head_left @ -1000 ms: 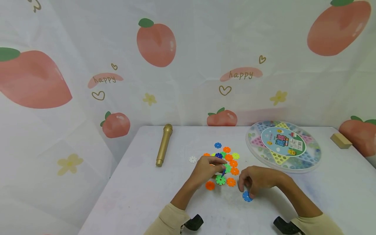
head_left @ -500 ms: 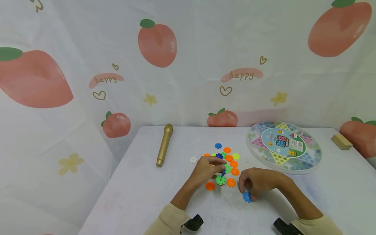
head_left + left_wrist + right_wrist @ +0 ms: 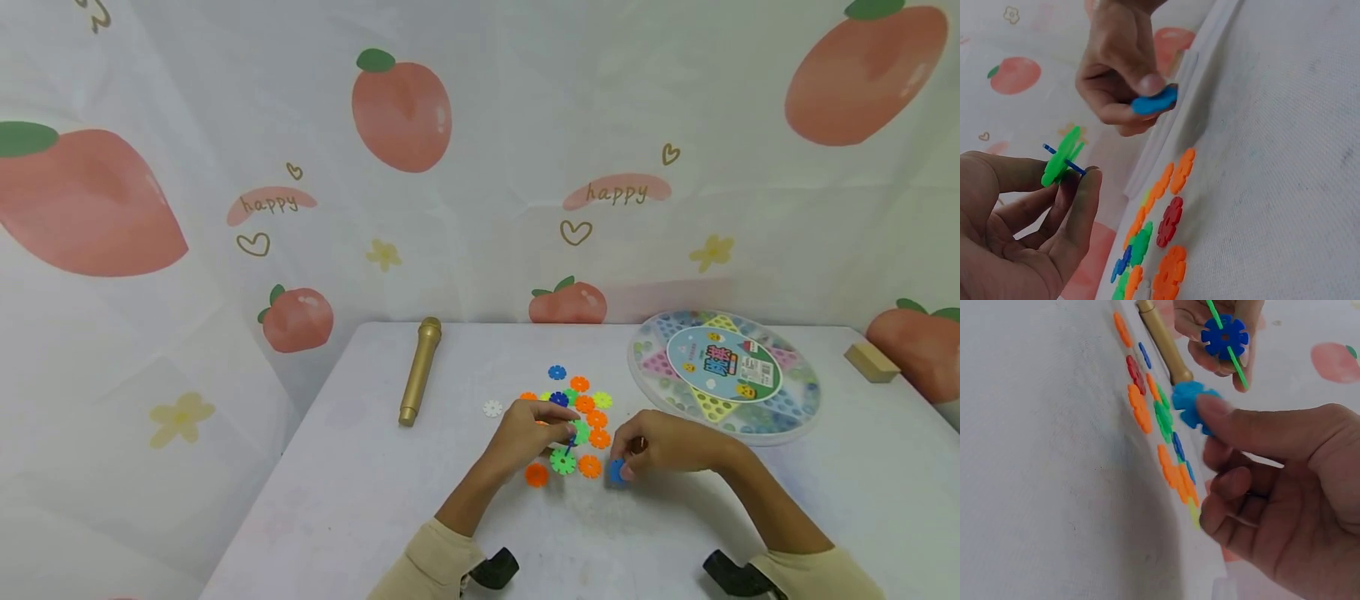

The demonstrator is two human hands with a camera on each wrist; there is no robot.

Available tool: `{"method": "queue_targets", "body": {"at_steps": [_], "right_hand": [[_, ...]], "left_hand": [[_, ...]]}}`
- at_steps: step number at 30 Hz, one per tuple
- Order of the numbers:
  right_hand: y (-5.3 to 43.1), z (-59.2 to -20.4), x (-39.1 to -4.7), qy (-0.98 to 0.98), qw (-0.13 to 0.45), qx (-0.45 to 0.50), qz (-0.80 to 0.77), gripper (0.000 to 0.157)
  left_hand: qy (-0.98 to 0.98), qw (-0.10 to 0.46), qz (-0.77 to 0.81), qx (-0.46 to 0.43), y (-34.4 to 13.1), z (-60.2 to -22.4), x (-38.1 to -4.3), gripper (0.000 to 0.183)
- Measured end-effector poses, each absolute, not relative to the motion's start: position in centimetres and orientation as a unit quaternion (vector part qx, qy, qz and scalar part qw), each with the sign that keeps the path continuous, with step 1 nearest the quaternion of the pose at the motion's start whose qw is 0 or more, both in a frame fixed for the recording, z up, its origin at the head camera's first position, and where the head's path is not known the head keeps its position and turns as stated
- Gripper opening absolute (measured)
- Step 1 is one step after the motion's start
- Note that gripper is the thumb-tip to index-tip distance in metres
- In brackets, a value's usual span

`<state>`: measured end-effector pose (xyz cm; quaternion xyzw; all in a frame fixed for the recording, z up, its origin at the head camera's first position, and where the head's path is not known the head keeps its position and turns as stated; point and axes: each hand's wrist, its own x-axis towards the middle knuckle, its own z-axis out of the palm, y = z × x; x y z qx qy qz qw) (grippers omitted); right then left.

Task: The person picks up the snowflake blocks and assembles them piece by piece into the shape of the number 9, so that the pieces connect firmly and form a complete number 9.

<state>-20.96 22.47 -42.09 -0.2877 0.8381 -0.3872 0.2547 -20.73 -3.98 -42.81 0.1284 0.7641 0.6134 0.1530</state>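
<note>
In the head view my left hand is above the near side of a scatter of toothed plastic snowflake discs. It pinches a dark blue disc, which is slotted crosswise into a green disc. To the right, my right hand pinches a light blue disc between thumb and fingers, its other fingers curled. The two hands are apart, and so are their pieces. A red disc lies on the table near orange discs; in the head view the held green disc mostly hides it.
Orange discs, a white disc and several others lie on the white table. A gold microphone-shaped tube lies back left. At back right are a round star-patterned game board and a wooden block.
My right hand has moved slightly away from me and left, lifting the light blue disc with it. My left hand stays nearly in place, its joined discs slightly turned.
</note>
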Motion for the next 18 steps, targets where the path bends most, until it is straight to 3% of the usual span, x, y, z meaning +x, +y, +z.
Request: {"method": "queue_targets", "body": {"at_steps": [10, 18], "right_hand": [[22.35, -41.65, -20.88, 0.849, 0.118, -0.242, -0.455, 0.008], [22.35, -41.50, -20.81, 0.831, 0.116, -0.237, -0.490, 0.014]], "left_hand": [[0.759, 0.153, 0.618, 0.140, -3.89, -42.95, -20.90, 0.017], [0.735, 0.161, 0.645, 0.132, -3.79, -42.66, -20.69, 0.019]]}}
